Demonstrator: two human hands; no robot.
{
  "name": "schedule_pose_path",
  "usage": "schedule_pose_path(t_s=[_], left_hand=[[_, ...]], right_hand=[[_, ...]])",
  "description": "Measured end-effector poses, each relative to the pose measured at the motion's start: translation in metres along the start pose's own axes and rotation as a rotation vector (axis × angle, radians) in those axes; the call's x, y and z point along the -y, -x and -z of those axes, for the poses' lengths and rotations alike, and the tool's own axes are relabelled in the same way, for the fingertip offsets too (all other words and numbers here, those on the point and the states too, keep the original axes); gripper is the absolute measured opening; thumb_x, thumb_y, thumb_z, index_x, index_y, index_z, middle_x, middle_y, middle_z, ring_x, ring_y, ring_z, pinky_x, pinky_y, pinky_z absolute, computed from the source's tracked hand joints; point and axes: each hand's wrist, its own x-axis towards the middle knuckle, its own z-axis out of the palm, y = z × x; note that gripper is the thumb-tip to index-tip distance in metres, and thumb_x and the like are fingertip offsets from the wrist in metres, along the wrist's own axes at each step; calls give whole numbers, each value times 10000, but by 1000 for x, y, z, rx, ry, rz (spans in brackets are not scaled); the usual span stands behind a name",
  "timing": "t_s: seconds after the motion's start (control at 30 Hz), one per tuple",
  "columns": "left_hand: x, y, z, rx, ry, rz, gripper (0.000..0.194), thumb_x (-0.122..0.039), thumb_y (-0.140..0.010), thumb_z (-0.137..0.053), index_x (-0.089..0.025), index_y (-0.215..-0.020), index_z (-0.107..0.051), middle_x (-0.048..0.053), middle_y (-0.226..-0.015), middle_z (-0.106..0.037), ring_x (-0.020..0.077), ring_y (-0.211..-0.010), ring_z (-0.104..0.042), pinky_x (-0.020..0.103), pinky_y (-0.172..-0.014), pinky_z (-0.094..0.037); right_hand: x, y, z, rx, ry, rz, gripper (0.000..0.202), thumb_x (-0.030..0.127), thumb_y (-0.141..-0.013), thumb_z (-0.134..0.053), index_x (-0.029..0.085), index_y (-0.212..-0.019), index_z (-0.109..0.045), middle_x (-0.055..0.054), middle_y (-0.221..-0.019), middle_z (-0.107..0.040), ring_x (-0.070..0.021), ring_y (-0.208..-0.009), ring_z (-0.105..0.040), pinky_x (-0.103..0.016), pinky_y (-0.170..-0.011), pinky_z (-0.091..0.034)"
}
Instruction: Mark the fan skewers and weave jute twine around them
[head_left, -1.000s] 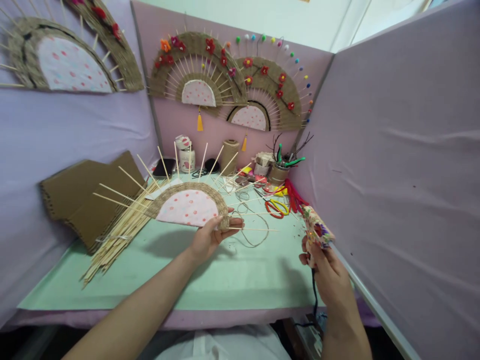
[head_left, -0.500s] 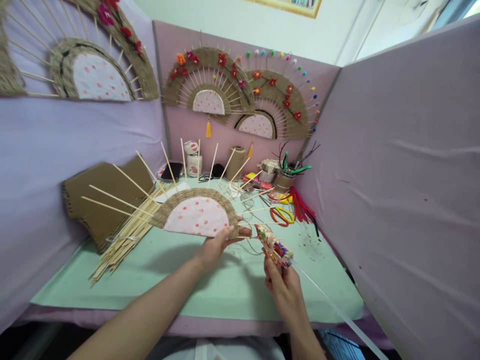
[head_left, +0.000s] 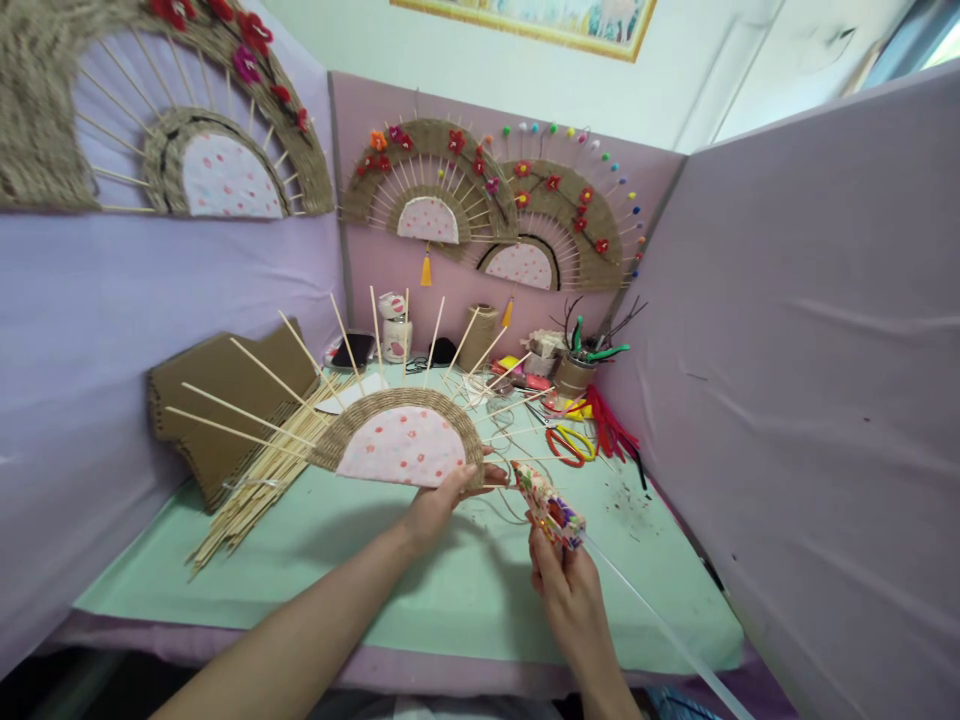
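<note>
A half-round fan piece (head_left: 405, 445) has a pink spotted centre, a woven twine border and thin sticks fanning outward. My left hand (head_left: 446, 500) grips its lower right corner, thumb on the front and fingers behind, holding it above the table. In my right hand (head_left: 562, 570) is a flower-patterned glue gun (head_left: 551, 508), its tip close to the lowest stick at the fan's right end. Whether the tip touches the stick is too small to tell. A long clear glue stick (head_left: 660, 620) trails from the gun's back toward the lower right.
Left on the green table (head_left: 315, 590) lie a bundle of sticks (head_left: 255, 485) and cardboard (head_left: 225, 400). Scissors (head_left: 574, 445), red pipe cleaners (head_left: 611, 430), a twine spool (head_left: 478, 340) and a tool pot (head_left: 576, 372) sit behind. Finished fans (head_left: 431, 160) hang on the partitions.
The view has tilted up slightly, so the surroundings appear lower and further right. Both hands keep their grips, with the glue gun still near the fan's right end.
</note>
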Motion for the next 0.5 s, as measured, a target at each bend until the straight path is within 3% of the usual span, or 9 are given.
schedule_pose_path(t_s=[0.23, 0.5], left_hand=[[1, 0, 0, -20, -4, 7, 435, -421, -830, -561, -153, -1170, -604, 97, -1013, -711, 276, -1024, -631, 453, -971, -420], [2, 0, 2, -8, -10, -1, 389, -398, -833, -560, -158, -1134, -615, 91, -1000, -710, 270, -995, -642, 464, -983, -408]], right_hand=[[3, -1, 0, 0, 33, 29, 507, 563, -828, -487, 131, -1024, -665, -5, -529, -515, -188, -566, -515, -271, -529, -412], [8, 0, -2, -34, 4, 24, 518, 576, -798, -518, 132, -1018, -670, 0, -509, -500, -188, -544, -497, -272, -499, -391]])
